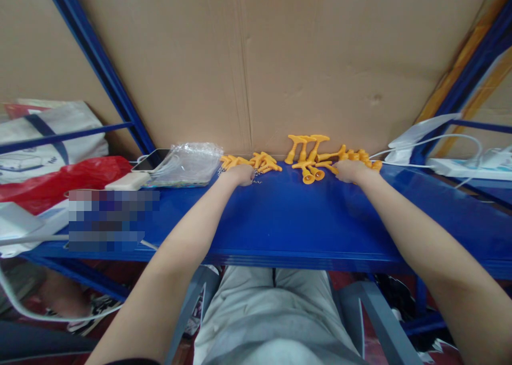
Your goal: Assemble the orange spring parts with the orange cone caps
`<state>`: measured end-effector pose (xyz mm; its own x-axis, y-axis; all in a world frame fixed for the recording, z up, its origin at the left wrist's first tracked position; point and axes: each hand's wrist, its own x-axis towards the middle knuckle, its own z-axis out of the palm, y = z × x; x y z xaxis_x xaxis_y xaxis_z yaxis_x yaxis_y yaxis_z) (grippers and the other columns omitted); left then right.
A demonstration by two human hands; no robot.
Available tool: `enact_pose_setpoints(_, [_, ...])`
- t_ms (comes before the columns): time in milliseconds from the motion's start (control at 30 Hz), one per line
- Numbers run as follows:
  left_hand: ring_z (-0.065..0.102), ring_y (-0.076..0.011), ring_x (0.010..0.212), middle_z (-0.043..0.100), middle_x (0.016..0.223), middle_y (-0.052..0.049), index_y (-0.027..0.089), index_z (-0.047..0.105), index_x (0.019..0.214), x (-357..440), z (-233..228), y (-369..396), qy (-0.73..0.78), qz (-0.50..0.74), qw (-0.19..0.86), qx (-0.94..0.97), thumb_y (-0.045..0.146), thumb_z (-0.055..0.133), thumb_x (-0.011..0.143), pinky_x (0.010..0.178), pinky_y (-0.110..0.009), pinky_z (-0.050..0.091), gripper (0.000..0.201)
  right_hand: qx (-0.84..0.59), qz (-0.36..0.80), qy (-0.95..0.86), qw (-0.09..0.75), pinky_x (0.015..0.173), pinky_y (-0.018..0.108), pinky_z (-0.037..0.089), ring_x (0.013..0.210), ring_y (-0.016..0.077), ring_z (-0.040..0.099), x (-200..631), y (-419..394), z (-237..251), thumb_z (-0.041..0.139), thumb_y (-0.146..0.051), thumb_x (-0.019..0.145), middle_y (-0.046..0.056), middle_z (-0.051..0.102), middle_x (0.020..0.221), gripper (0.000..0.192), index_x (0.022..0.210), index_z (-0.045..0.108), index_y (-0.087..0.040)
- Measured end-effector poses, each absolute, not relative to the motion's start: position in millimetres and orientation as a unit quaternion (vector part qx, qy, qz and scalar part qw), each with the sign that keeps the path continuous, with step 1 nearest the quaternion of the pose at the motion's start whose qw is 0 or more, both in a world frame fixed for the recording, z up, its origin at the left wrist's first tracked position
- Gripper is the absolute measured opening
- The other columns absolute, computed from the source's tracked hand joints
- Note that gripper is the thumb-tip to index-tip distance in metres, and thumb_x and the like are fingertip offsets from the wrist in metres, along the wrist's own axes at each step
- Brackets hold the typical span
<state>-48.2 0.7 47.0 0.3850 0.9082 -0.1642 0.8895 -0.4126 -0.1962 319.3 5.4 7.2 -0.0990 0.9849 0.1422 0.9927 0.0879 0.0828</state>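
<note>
Several small orange plastic pieces (307, 153) lie in a row at the back of a blue shelf (288, 221), against a cardboard wall. My left hand (240, 174) rests on the left cluster of orange pieces (262, 162), where a small metal chain shows by its fingers. My right hand (349, 170) sits on the right cluster (362, 156). Both hands are curled over the pieces; the fingers are hidden from me, so whether either grips a piece is unclear.
A clear plastic bag (191, 162), a phone (151, 160) and a white block (128, 181) lie at the left. A red bag (60, 179) and a white tote (48, 130) sit further left. White cables and a power strip (460, 165) are at the right. Blue rack posts flank the cardboard.
</note>
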Motion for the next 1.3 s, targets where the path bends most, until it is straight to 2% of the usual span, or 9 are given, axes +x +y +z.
enact_pose_setpoints(133, [0.067,-0.0243,0.123,0.074,0.132,-0.009,0.02,0.076,0.12,-48,48,0,-0.547,0.122,0.039,-0.827,0.013,0.056,0.088,0.109,-0.031,0.049,0.038,-0.68,-0.039,-0.732,0.02,0.099,0.051,0.054,0.116,0.0385,0.07,317,6,5,0.063,-0.02,0.089,0.018,0.077,0.119,0.042,0.13,0.075,-0.023])
enact_pose_setpoints(367, [0.065,-0.0235,0.128,0.072,0.137,-0.007,0.023,0.074,0.125,-48,48,1,-0.541,0.134,0.052,-0.829,0.01,0.055,0.088,0.11,-0.03,0.048,0.044,-0.66,-0.068,-0.748,-0.014,0.099,0.034,0.054,0.115,0.0284,0.072,294,-10,20,0.055,-0.018,0.088,0.01,0.076,0.127,0.05,0.136,0.072,-0.021])
enact_pose_setpoints(467, [0.065,-0.024,0.128,0.071,0.138,-0.009,0.022,0.074,0.125,-48,47,2,-0.539,0.139,0.054,-0.829,0.01,0.054,0.088,0.111,-0.031,0.047,0.044,-0.648,-0.085,-0.756,-0.033,0.098,0.034,0.055,0.112,0.0277,0.073,289,-14,23,0.054,-0.018,0.088,0.011,0.076,0.126,0.051,0.136,0.072,-0.019])
enact_pose_setpoints(667, [0.065,-0.0247,0.127,0.072,0.136,-0.008,0.024,0.072,0.13,-48,48,0,-0.544,0.139,0.058,-0.825,0.011,0.057,0.087,0.11,-0.032,0.048,0.047,-0.635,-0.081,-0.768,-0.017,0.095,0.031,0.055,0.109,0.0262,0.074,289,-12,24,0.06,-0.018,0.087,0.008,0.079,0.12,0.049,0.134,0.073,-0.022])
enact_pose_setpoints(833, [0.064,-0.0288,0.13,0.066,0.143,-0.015,0.019,0.07,0.135,-48,52,-8,-0.559,0.149,0.09,-0.81,0.007,0.054,0.088,0.11,-0.035,0.049,0.051,-0.645,-0.033,-0.763,0.006,0.101,0.031,0.053,0.118,0.0265,0.071,291,-10,25,0.062,-0.02,0.092,0.014,0.073,0.133,0.048,0.139,0.069,-0.014])
enact_pose_setpoints(1033, [0.065,-0.028,0.128,0.07,0.139,-0.01,0.025,0.072,0.132,-52,49,-3,-0.563,0.139,0.072,-0.811,0.008,0.055,0.087,0.109,-0.036,0.05,0.051,-0.636,-0.008,-0.77,0.039,0.098,0.039,0.056,0.114,0.0282,0.073,302,-5,24,0.062,-0.018,0.093,0.009,0.075,0.13,0.046,0.138,0.07,-0.024])
enact_pose_setpoints(1167, [0.063,-0.0261,0.13,0.072,0.136,-0.007,0.027,0.073,0.127,-54,47,2,-0.563,0.118,0.071,-0.815,0.011,0.053,0.089,0.11,-0.035,0.048,0.046,-0.656,-0.043,-0.752,0.048,0.098,0.041,0.057,0.113,0.0295,0.072,316,-1,28,0.062,-0.023,0.093,0.011,0.075,0.129,0.046,0.139,0.07,-0.024])
enact_pose_setpoints(1300, [0.065,-0.0266,0.128,0.072,0.136,-0.01,0.023,0.074,0.126,-54,47,1,-0.556,0.117,0.081,-0.819,0.011,0.051,0.09,0.108,-0.034,0.05,0.045,-0.685,-0.093,-0.72,0.057,0.098,0.044,0.057,0.115,0.0322,0.072,329,-2,35,0.059,-0.03,0.095,0.013,0.076,0.127,0.045,0.138,0.071,-0.023])
